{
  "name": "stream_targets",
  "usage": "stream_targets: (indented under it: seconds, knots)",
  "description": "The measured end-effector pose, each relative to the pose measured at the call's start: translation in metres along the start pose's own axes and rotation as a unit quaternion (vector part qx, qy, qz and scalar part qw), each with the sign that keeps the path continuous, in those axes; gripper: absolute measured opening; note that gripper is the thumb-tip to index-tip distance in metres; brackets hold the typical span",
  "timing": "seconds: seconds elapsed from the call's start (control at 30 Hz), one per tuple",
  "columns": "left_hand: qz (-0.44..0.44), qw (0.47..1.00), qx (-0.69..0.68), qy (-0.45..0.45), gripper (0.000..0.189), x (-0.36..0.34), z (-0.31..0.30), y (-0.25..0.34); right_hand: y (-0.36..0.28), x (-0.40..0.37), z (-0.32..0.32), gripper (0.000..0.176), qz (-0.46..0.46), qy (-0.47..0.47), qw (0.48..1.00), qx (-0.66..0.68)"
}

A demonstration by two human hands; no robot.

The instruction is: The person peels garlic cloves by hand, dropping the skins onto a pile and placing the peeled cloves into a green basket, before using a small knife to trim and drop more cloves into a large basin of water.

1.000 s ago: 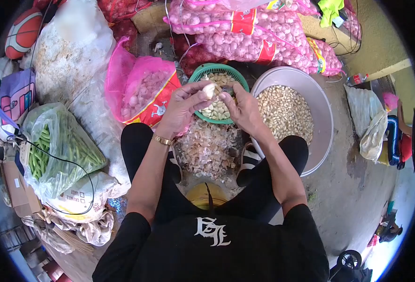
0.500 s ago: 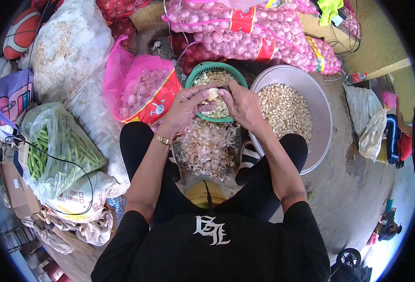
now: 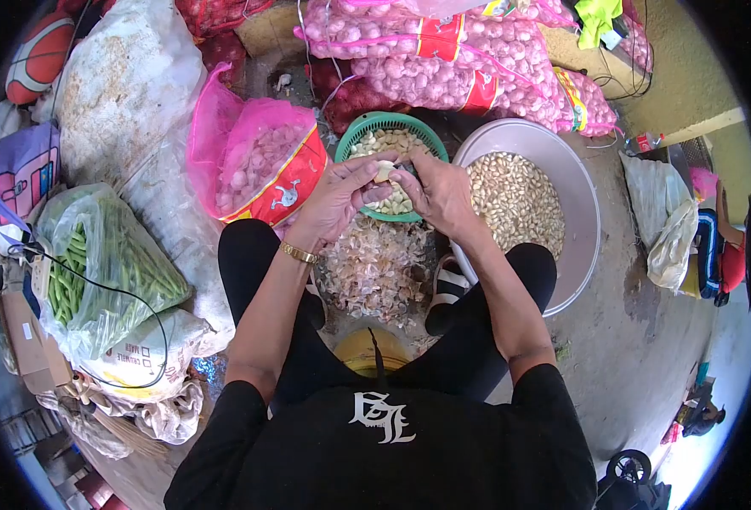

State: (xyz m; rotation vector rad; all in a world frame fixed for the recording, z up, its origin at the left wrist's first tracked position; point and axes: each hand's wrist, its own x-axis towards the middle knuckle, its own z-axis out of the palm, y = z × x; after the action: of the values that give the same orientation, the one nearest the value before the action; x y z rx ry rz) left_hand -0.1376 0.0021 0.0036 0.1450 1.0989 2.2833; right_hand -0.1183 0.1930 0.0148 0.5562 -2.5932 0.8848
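Between my two hands is a pale garlic clove [image 3: 384,173], pinched by fingers from both sides. My left hand [image 3: 341,191], with a gold watch at the wrist, grips it from the left. My right hand [image 3: 439,191] has its thumb and fingers at the clove's right side; whether a knife is in it, I cannot tell. Both hands hover over the front of a green plastic basket [image 3: 434,136] partly filled with peeled cloves [image 3: 401,202]. Below them a heap of papery garlic skins [image 3: 375,268] covers the floor between my feet.
Right of the basket stands a large grey basin [image 3: 581,212] of unpeeled cloves. An opened pink mesh bag of garlic [image 3: 252,166] lies on the left, with full garlic sacks [image 3: 443,59] stacked behind. Green beans [image 3: 116,272] fill a plastic bag at far left. A person [image 3: 702,412] is far right.
My hands stay over the basket with the clove. The right thumb has shifted slightly down and away from the clove, and the clove has turned a little.
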Motion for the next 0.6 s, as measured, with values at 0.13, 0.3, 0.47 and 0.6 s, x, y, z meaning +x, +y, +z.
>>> stream_targets:
  seconds: [0.13,0.3,0.47,0.6]
  knots:
    - [0.001,1.0,0.001,0.01,0.035,0.0,-0.003,0.0,0.0,0.0,0.004,0.028,0.001,-0.013,1.0,0.006]
    - [0.009,1.0,0.009,0.026,0.034,0.001,-0.003,-0.001,0.005,0.0,0.009,0.029,-0.005,-0.005,1.0,0.013]
    - [0.037,0.998,0.007,0.041,0.03,0.001,-0.002,-0.002,0.005,0.0,0.011,0.029,-0.019,0.0,0.998,-0.056]
    - [0.044,0.997,-0.032,0.057,0.03,0.001,-0.011,-0.009,-0.002,0.0,0.009,0.029,-0.082,0.011,0.992,-0.091]
